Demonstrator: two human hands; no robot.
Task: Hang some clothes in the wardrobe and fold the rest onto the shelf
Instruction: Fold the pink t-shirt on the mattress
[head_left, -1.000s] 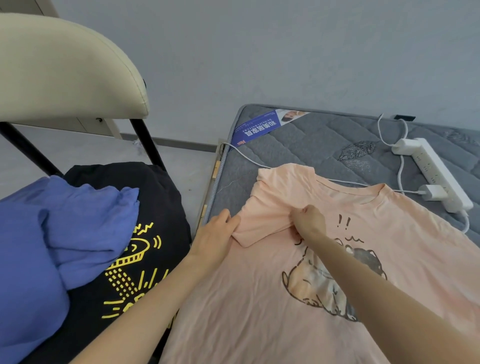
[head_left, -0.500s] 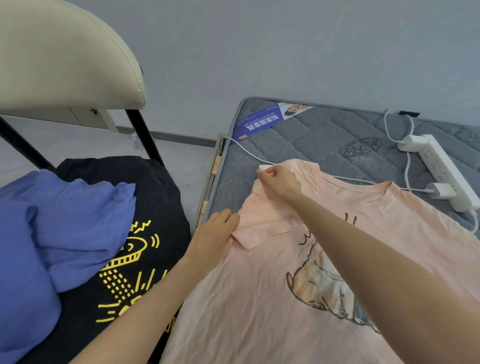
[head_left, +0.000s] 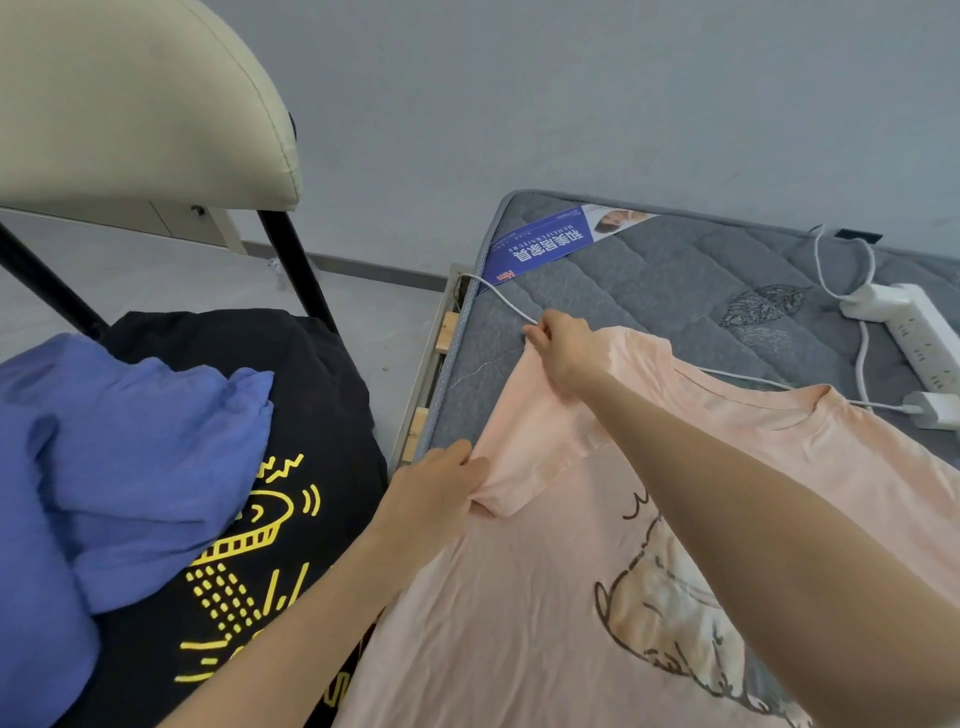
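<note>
Shirt (head_left: 519, 597): peach, flat on the bed (head_left: 649, 291), sleeve (head_left: 535, 447) folded in along the left edge.
Left hand (head_left: 431, 499): pinches the sleeve hem at the left edge.
Right hand (head_left: 563, 353): pinches the sleeve's top fold, nearer the far-left corner.
Room: bare bed to the far edge, crossed by a cable (head_left: 504, 296); power strip (head_left: 914, 332) at right.
Chair (head_left: 130, 104): near the left edge, holding clothes (head_left: 130, 441).

Bare forearms (head_left: 753, 499) end in a bare left grip (head_left: 436, 499) and right grip (head_left: 563, 353).
</note>
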